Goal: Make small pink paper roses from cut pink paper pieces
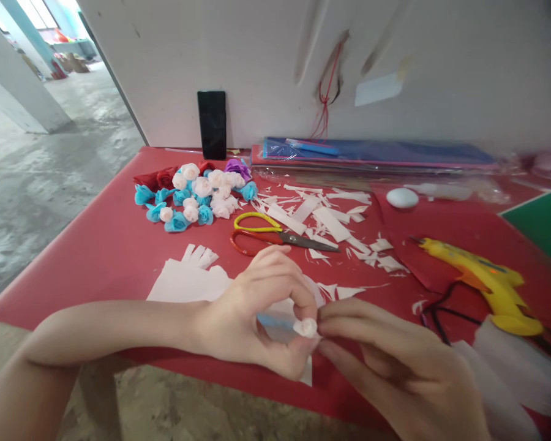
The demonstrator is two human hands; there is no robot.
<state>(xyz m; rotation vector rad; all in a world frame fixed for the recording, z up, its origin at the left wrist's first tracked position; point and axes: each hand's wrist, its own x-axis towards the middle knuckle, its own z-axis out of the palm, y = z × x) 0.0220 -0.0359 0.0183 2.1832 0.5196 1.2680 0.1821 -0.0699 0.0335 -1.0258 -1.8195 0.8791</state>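
Note:
A small pale pink paper rose (308,327) is between my two hands, above the near edge of the red table. My left hand (261,306) pinches it from the left between thumb and forefinger, the other fingers curled above. The fingertips of my right hand (408,367) close on its right side; whatever bit of paper they grip there is too small to make out. Below my left hand lie pale paper sheets (183,282), one cut into strips at its top. Just beyond are scissors (308,241) with one yellow and one red handle, their blades pointing right.
Finished paper flowers (179,197) in blue, pink, red and purple cluster at the back left. Paper scraps (330,223) litter the middle. A yellow glue gun (477,266) with its cord lies right, near a white egg-shaped piece (403,198). A phone (212,125) leans against the back panel.

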